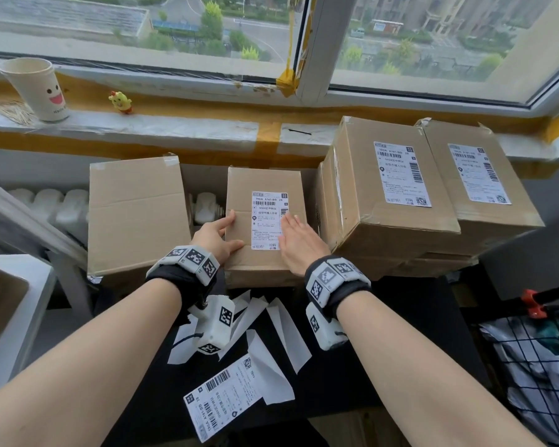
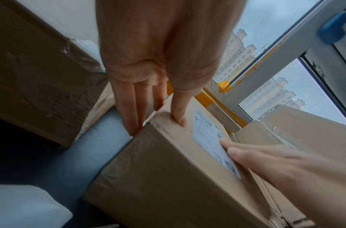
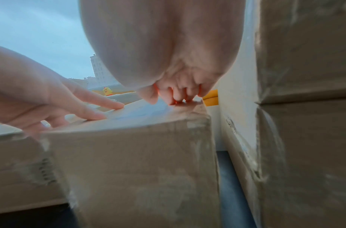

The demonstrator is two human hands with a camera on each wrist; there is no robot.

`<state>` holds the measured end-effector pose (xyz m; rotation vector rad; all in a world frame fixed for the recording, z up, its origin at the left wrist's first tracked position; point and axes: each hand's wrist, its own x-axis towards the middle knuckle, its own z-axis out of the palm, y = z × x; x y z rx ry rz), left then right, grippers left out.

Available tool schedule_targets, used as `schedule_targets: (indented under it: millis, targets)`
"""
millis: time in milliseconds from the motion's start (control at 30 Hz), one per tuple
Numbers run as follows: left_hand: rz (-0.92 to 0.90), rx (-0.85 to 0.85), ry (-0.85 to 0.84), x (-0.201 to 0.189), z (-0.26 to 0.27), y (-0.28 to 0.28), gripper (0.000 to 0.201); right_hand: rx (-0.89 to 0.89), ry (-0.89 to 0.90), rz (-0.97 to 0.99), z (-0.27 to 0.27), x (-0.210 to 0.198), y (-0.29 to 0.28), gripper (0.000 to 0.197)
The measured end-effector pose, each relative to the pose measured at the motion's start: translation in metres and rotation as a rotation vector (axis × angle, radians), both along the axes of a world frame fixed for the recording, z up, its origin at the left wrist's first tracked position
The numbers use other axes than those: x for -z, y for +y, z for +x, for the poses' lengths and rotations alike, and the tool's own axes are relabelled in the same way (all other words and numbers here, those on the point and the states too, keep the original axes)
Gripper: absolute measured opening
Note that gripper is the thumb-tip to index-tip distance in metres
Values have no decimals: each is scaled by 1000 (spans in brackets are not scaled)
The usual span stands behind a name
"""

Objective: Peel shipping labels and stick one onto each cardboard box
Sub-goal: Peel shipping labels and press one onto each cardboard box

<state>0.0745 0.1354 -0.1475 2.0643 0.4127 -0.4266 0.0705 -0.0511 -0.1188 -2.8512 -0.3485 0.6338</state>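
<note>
Far left on the window sill [image 1: 181,127]: a paper cup [image 1: 36,88] with a smiling face, then a small yellow chick toy [image 1: 120,102].

Below the sill, an unlabelled box [image 1: 136,214] stands at the left of the row, plain cardboard top, no sticker on it.

My left hand [image 1: 218,235] rests on the left edge of the middle box [image 1: 265,266]. From the left wrist view, the thumb lies straight on the box top near the corner, the other fingers [image 2: 129,111] run straight down the box's left side. Fingers relaxed and straight, nothing pinched.

The middle box carries a shipping label [image 1: 268,219] stuck upright on its top face, barcode and printed text readable in part.

My right hand [image 1: 299,245] lies flat, palm down, over the label's right edge and lower right corner, fingers together and extended, pressing on it. Hands well apart from each other, one at either side of the label.

Right of that, two larger boxes sit raised on other cardboard: the near right box [image 1: 391,188] and the far right box [image 1: 484,182], side by side and touching, each with its own label on top.

Near me, on the dark tabletop [image 1: 384,366]: a scatter of white backing strips [image 1: 281,333] and one loose printed label [image 1: 221,400] lying skewed.

At the far right edge, a black wire basket [image 1: 536,375] with grey bags in it.
</note>
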Motion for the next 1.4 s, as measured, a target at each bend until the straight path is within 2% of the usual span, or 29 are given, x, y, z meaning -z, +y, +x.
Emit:
schedule_targets:
  millis: [233,433,600,800,1033,1133,1233,1300,1400]
  targets:
    - [66,35,-12,6,0,4,73,36,59,15,46,-8,17,55]
    - [118,48,-29,3,0,2,72,-54,73,49,52,-5,44,53]
    - [67,17,-13,2,2,2,71,-148,36,47,21,3,30,53]
    - [27,5,-14,-3,-1,1,69,-37,-18,3,-2,11,1,54]
    - [46,12,-6,-14,-5,-3,68,-98,-56,59,-52,13,-16,53]
    - [60,14,-11,-19,-9,-6,67,-2,-67,116,-61,11,-27,53]
    - [47,-4,-4,-21,-12,-8,73,172,-40,282,-66,7,-29,54]
    - [-17,-82,32,-21,-14,-7,75,296,-21,387,-66,5,-27,57]
    - [-114,-224,111,-24,-21,-4,54,457,8,527,-62,4,-23,61]
